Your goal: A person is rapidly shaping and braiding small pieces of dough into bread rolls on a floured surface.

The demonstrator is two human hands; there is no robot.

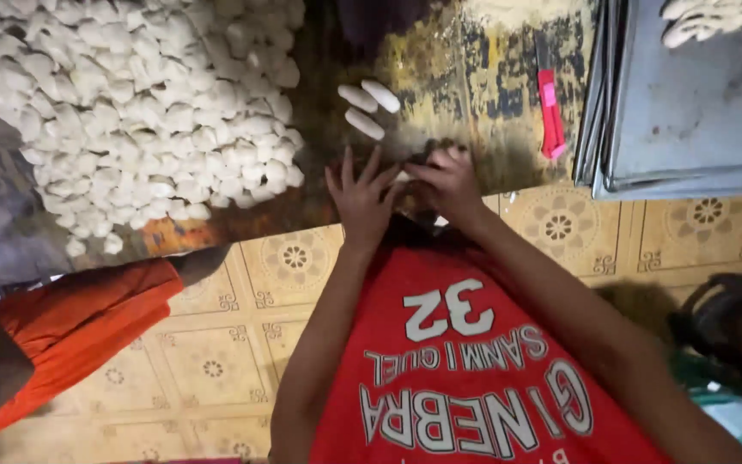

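Observation:
My left hand (361, 196) lies flat on the worn table edge with its fingers spread. My right hand (445, 179) is beside it, fingers curled over a small white piece of dough that is mostly hidden between the hands. Just beyond the hands lie three rolled white dough sticks (367, 106). A large heap of small white dough lumps (143, 112) covers the left part of the table (483, 60).
Stacked grey metal trays (689, 112) sit at the right, with shaped dough pieces (704, 19) on the top one. A pink scraper (550, 113) lies next to the trays. Another person's leg in orange shorts (79, 318) is at the left above the patterned tile floor (216, 361).

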